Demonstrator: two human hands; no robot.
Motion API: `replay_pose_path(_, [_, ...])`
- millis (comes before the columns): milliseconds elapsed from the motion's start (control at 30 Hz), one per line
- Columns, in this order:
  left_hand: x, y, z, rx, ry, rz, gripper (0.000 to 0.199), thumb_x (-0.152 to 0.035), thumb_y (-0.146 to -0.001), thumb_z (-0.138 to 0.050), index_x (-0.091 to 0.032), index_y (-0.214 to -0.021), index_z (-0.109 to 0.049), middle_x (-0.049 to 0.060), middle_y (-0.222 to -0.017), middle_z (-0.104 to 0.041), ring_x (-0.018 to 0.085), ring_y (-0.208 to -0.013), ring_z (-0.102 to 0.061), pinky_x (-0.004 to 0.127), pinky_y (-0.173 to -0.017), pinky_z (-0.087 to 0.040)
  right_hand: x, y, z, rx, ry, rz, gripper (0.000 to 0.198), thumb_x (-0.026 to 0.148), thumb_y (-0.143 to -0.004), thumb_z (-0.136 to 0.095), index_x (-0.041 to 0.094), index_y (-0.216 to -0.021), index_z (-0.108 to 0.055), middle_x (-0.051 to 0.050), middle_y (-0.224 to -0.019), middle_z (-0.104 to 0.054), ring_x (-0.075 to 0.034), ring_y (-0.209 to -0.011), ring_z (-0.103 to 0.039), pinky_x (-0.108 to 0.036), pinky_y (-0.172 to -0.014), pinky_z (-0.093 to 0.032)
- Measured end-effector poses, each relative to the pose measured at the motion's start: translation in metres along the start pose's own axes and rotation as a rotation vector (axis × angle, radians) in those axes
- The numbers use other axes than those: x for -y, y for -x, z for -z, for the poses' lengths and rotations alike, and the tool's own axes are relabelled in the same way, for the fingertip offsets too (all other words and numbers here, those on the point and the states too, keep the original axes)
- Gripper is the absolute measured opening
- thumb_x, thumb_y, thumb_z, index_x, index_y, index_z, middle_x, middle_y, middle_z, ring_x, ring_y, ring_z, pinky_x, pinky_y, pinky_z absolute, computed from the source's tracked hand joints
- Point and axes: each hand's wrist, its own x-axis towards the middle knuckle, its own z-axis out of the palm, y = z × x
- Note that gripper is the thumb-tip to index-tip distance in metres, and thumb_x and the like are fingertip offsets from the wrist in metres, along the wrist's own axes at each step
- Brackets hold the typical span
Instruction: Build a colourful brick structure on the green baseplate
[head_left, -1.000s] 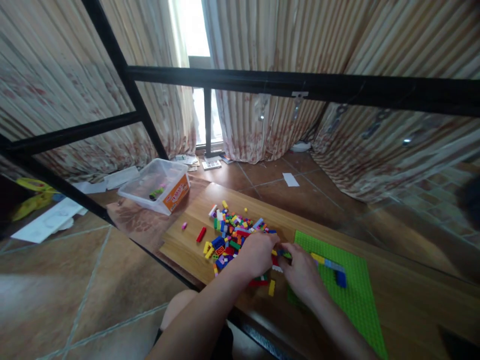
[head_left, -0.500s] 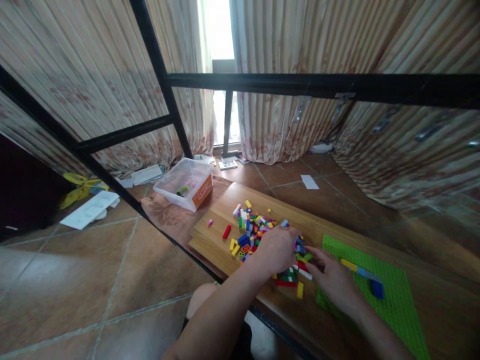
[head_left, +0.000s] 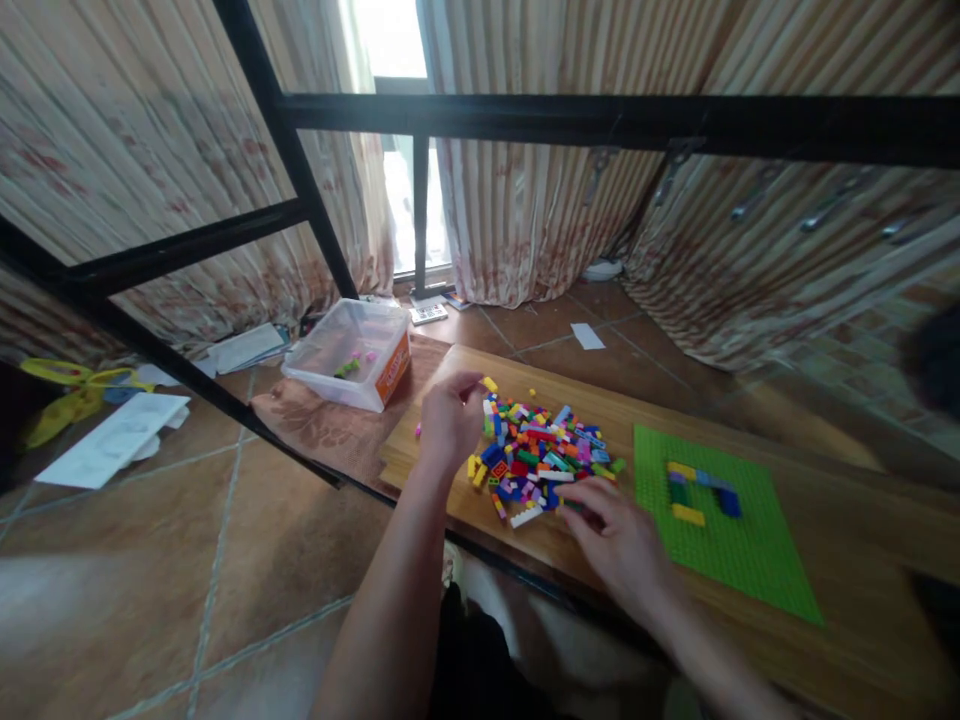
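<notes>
A pile of small coloured toy bricks [head_left: 540, 455] is spread over the wooden bench. My left hand [head_left: 452, 425] is at the pile's left end, fingers curled beside a yellow brick [head_left: 489, 384]; whatever it holds is hidden. Over the near right side of the pile, my right hand [head_left: 611, 530] has thumb and fingertips drawn together among the bricks. What lies between them is too small to make out. To the right, a green baseplate [head_left: 757, 560] carries a partial frame of yellow, green, light blue and dark blue bricks [head_left: 688, 515].
A clear plastic box [head_left: 330, 385] with an orange label and a few pieces inside stands beyond the left end of the wooden bench [head_left: 465, 365]. A black metal rail [head_left: 525, 115] crosses above. White papers [head_left: 587, 336] and a yellow item [head_left: 64, 400] lie on the tiled floor.
My left hand has moved from the middle of the pile to its left end. My right hand has shifted left, off the baseplate's edge, uncovering more of the bricks there. The camera view has shifted.
</notes>
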Motion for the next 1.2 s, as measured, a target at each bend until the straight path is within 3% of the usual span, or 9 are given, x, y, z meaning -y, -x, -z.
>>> replay_pose_path(133, [0.006,0.001,0.005,0.044,0.039,-0.019,0.023,-0.02,-0.077,-0.06,-0.017,-0.096,-0.072,0.006,-0.092,-0.074,0.018,-0.083,-0.067,0.027,-0.078,-0.049,0.023,0.027,-0.034,0.084,0.018,0.045,0.023,0.018,-0.089,-0.048,0.025,-0.098,-0.068,-0.004,-0.091,-0.064,-0.017,-0.079,-0.061,-0.029,-0.07,-0.048])
replay_pose_path(300, [0.005,0.002,0.006,0.071,0.067,-0.03,0.024,-0.025,-0.076,-0.062,-0.016,-0.097,-0.072,0.006,-0.089,-0.074,0.018,-0.082,-0.067,0.026,-0.075,-0.049,0.022,0.024,-0.055,0.069,0.157,0.081,0.021,0.02,-0.091,-0.048,0.024,-0.097,-0.067,-0.004,-0.087,-0.063,-0.017,-0.081,-0.059,-0.028,-0.071,-0.047])
replay_pose_path(600, [0.004,-0.005,0.01,0.03,0.097,-0.016,0.023,-0.025,-0.076,-0.061,-0.016,-0.095,-0.072,0.005,-0.087,-0.074,0.017,-0.078,-0.066,0.025,-0.071,-0.049,0.004,0.017,-0.071,-0.129,0.351,0.079,0.019,0.022,-0.092,-0.048,0.021,-0.095,-0.066,-0.004,-0.084,-0.063,-0.017,-0.081,-0.059,-0.028,-0.074,-0.043])
replay_pose_path(833, [0.005,-0.008,0.012,-0.031,0.147,0.06,0.025,-0.023,-0.076,-0.061,-0.013,-0.097,-0.071,0.007,-0.086,-0.073,0.017,-0.076,-0.067,0.026,-0.069,-0.049,0.006,0.024,-0.066,-0.171,0.258,0.092,0.02,0.02,-0.093,-0.046,0.021,-0.1,-0.065,-0.004,-0.09,-0.066,-0.016,-0.085,-0.06,-0.027,-0.078,-0.044])
replay_pose_path(967, [0.001,-0.007,0.013,-0.023,0.143,0.023,0.022,-0.022,-0.077,-0.06,-0.014,-0.094,-0.071,0.005,-0.085,-0.073,0.016,-0.075,-0.066,0.025,-0.068,-0.049,0.018,-0.021,-0.05,-0.196,0.231,0.088,0.02,0.023,-0.093,-0.047,0.022,-0.102,-0.064,-0.004,-0.099,-0.066,-0.018,-0.093,-0.059,-0.03,-0.085,-0.044])
replay_pose_path(1100, [-0.004,-0.006,0.013,-0.021,0.105,0.023,0.019,-0.02,-0.078,-0.059,-0.014,-0.091,-0.072,0.005,-0.081,-0.073,0.015,-0.073,-0.065,0.025,-0.068,-0.048,0.027,-0.09,-0.045,-0.007,0.373,0.094,0.029,0.026,-0.086,-0.057,0.018,-0.113,-0.062,-0.008,-0.107,-0.065,-0.024,-0.101,-0.055,-0.038,-0.09,-0.042])
replay_pose_path(1200, [-0.006,-0.006,0.013,-0.004,0.089,0.033,0.019,-0.018,-0.078,-0.058,-0.014,-0.091,-0.071,0.006,-0.082,-0.073,0.015,-0.075,-0.066,0.025,-0.069,-0.048,0.029,-0.119,-0.051,0.134,0.464,0.121,0.038,0.029,-0.083,-0.062,0.018,-0.119,-0.06,-0.01,-0.108,-0.064,-0.027,-0.102,-0.053,-0.039,-0.088,-0.043])
